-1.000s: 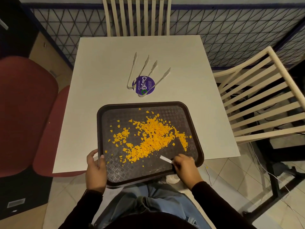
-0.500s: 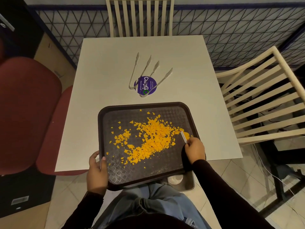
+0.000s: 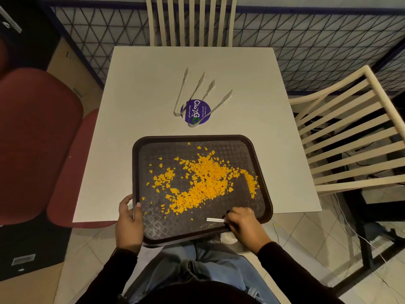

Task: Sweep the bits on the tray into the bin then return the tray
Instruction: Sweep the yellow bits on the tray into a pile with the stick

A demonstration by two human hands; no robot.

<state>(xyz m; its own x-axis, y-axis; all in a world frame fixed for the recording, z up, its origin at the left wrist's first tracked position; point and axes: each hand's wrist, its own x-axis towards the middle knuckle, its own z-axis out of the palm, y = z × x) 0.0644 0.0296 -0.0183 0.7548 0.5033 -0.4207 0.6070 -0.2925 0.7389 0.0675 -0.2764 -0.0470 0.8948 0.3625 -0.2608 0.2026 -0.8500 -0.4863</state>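
On dark tray [image 3: 252,148], scattered orange bits [image 3: 203,183], mostly central.

Black long sleeves [image 3: 291,268], light blue jeans [image 3: 197,266], ring on right hand [image 3: 243,224].

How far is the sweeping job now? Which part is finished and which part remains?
Little looks finished: most orange bits lie on the tray, which overhangs the table edge. In hand: the left hand grips the tray's near left rim, and the right hand holds a small white scraper on its near part. Left: sweeping the bits off, then returning the tray.
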